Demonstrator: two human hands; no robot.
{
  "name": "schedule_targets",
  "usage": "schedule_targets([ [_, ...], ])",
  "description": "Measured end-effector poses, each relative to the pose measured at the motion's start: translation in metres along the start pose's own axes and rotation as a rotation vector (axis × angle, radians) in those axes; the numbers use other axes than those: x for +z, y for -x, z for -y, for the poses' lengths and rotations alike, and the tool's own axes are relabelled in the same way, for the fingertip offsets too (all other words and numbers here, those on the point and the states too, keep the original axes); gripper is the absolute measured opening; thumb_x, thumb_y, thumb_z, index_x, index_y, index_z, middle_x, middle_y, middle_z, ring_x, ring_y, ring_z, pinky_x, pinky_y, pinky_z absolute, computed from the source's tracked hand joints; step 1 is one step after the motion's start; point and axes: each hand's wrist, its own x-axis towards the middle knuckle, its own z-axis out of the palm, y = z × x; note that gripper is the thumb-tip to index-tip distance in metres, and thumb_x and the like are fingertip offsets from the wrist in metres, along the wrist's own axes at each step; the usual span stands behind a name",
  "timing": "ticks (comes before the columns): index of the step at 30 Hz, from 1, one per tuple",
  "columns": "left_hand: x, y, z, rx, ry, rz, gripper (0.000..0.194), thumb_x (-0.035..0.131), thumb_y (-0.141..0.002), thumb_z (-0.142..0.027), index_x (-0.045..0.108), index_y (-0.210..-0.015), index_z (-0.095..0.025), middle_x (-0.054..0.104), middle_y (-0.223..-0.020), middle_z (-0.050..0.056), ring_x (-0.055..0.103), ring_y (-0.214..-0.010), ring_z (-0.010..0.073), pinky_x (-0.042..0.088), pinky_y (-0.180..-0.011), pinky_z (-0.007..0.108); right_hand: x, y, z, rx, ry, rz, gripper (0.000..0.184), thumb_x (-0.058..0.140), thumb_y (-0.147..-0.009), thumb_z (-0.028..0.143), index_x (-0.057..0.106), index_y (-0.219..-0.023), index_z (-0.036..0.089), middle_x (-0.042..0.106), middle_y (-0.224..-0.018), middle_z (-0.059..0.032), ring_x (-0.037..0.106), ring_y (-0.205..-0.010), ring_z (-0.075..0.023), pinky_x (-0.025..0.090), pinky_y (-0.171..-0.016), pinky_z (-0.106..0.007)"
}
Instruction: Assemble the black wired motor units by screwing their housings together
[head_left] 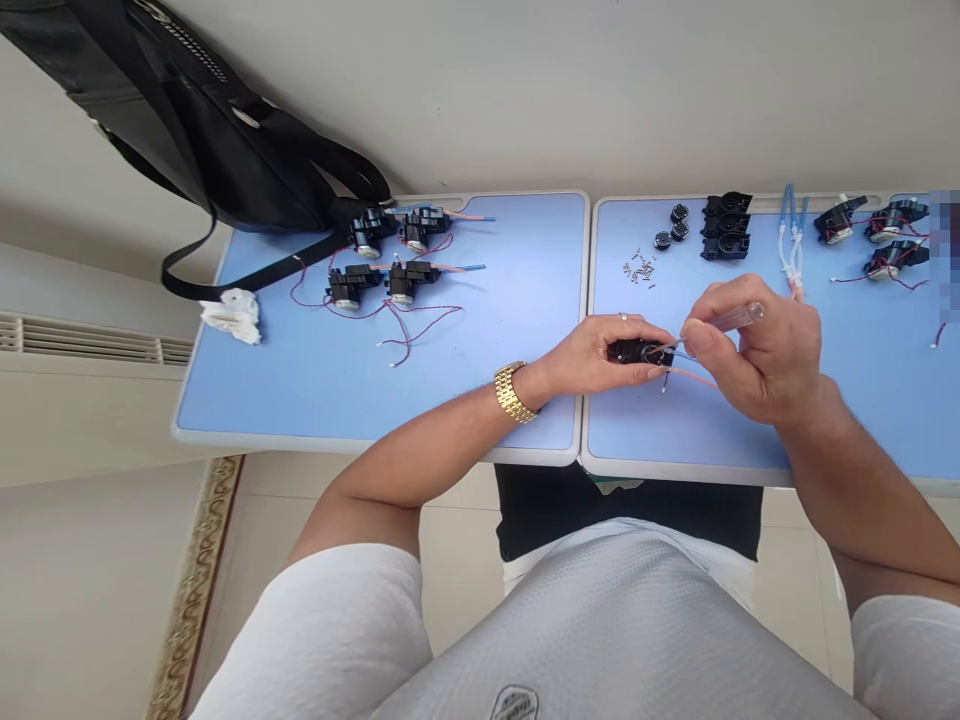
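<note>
My left hand (611, 352) is closed around a small black motor assembly (630, 351), holding it just above the right-hand table. A blue tube and a pinkish tube come out of its right side, and a short wire with a white plug hangs below. Pinched in my right hand (772, 350) is a screwdriver with a clear handle (739, 318). Its thin shaft points left and down, and the tip meets the top of the assembly. Exactly what the tip touches is too small to make out.
Loose screws (640, 268), round black parts (679, 230), black housings (726, 226) and blue-and-white tubes (792, 240) lie behind my hands. More motor units (896, 218) sit at right. On the left table are several wired assemblies (405, 283), crumpled tissue (232, 316) and a black bag (225, 130).
</note>
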Motion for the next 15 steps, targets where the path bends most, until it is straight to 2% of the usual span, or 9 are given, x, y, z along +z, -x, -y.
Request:
schedule_targets([
  [4, 0.001, -0.001, 0.001, 0.014, -0.023, 0.011, 0.038, 0.085, -0.093, -0.053, 0.084, -0.116, -0.022, 0.077, -0.094, 0.005, 0.062, -0.076, 0.0134, 0.049, -0.069, 0.028, 0.002, 0.0, 0.0, -0.092, 0.002, 0.028, 0.034, 0.052, -0.114, 0.049, 0.064, -0.09, 0.028, 0.07, -0.073, 0.0006, 0.063, -0.058, -0.0148, 0.049, -0.055, -0.032],
  [7, 0.003, -0.001, 0.002, 0.039, -0.04, 0.016, 0.033, 0.082, -0.096, -0.053, 0.084, -0.107, -0.022, 0.077, -0.092, 0.004, 0.065, -0.079, 0.0147, 0.05, -0.072, 0.028, -0.001, -0.003, 0.007, -0.213, 0.009, 0.139, 0.024, 0.052, -0.112, 0.035, 0.064, -0.093, 0.028, 0.069, -0.074, 0.0015, 0.063, -0.064, -0.0158, 0.05, -0.059, -0.033],
  [11, 0.004, -0.002, 0.003, 0.026, -0.055, 0.027, 0.042, 0.082, -0.094, -0.063, 0.084, -0.105, -0.023, 0.076, -0.091, 0.004, 0.066, -0.083, 0.0169, 0.051, -0.077, 0.03, -0.005, -0.008, 0.016, -0.349, 0.059, 0.3, 0.026, 0.055, -0.11, 0.025, 0.06, -0.085, 0.028, 0.065, -0.069, 0.0032, 0.058, -0.064, -0.0152, 0.048, -0.059, -0.033],
  [13, 0.004, -0.002, 0.003, 0.037, -0.036, 0.024, 0.045, 0.083, -0.093, -0.064, 0.085, -0.108, -0.022, 0.075, -0.088, 0.003, 0.064, -0.079, 0.0158, 0.049, -0.073, 0.029, -0.005, -0.007, 0.015, -0.335, 0.033, 0.273, 0.026, 0.056, -0.11, 0.026, 0.061, -0.085, 0.028, 0.066, -0.069, 0.0034, 0.06, -0.064, -0.0151, 0.049, -0.058, -0.033],
  [15, 0.003, -0.001, 0.002, 0.052, -0.003, 0.018, 0.04, 0.082, -0.096, -0.059, 0.085, -0.111, -0.022, 0.075, -0.089, 0.004, 0.061, -0.075, 0.0138, 0.048, -0.07, 0.028, -0.004, -0.003, 0.009, -0.261, 0.007, 0.15, 0.027, 0.055, -0.111, 0.034, 0.064, -0.085, 0.029, 0.067, -0.068, 0.0024, 0.062, -0.062, -0.0159, 0.049, -0.056, -0.034],
])
